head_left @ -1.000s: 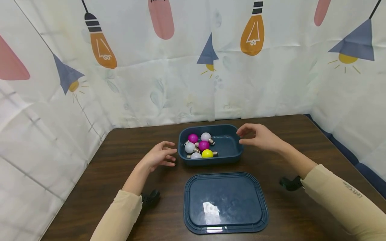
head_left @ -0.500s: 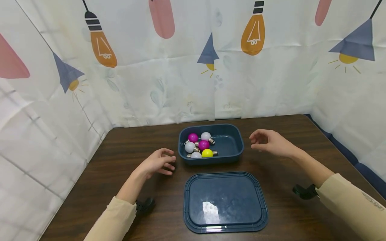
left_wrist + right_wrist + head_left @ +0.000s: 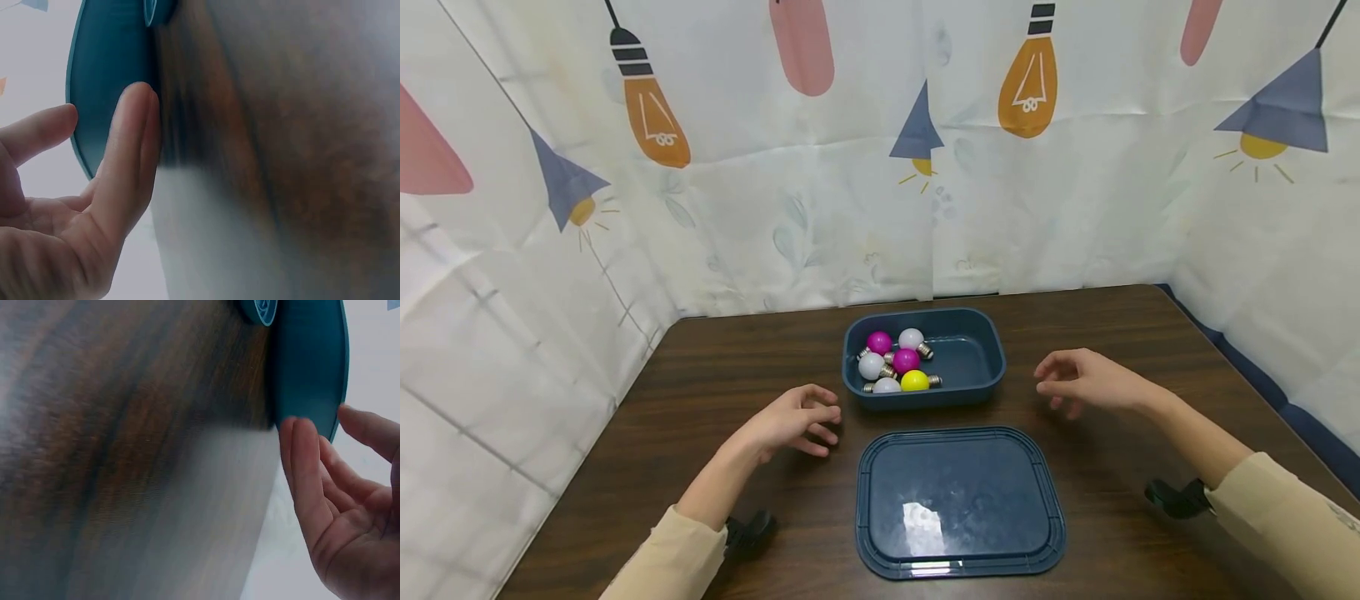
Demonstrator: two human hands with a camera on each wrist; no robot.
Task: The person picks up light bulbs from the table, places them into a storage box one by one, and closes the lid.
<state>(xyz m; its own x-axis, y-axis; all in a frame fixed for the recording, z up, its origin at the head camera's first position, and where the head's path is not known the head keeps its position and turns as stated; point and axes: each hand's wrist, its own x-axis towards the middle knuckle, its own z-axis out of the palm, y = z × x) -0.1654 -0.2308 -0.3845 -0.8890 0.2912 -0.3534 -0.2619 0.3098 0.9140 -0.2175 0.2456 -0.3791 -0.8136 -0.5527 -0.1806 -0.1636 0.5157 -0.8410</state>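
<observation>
A dark blue box [image 3: 977, 354] stands towards the back of the table. Inside, gathered at its left, are small light bulbs: white bulbs [image 3: 872, 366], magenta bulbs [image 3: 906, 360] and a yellow bulb [image 3: 915, 381], with metal screw bases. In front of the box lies a flat dark blue lid [image 3: 958, 500]. My left hand [image 3: 793, 421] hovers left of the box's front corner, fingers loosely bent, holding nothing. Off the box's right side, my right hand [image 3: 1086, 379] is likewise relaxed and bare. Both wrist views show the box wall [image 3: 109, 69] beyond the fingers.
The brown wooden table [image 3: 700, 358] runs back to a white curtain [image 3: 850, 217] printed with lamps and bulbs. Dark wrist-worn devices [image 3: 1177, 498] hang under both sleeves. Dark blue material [image 3: 1262, 375] lies along the table's right edge.
The right hand has moved right and towards me, away from the box's right rim. My left hand has drawn slightly nearer to me. Box, bulbs and lid stay put.
</observation>
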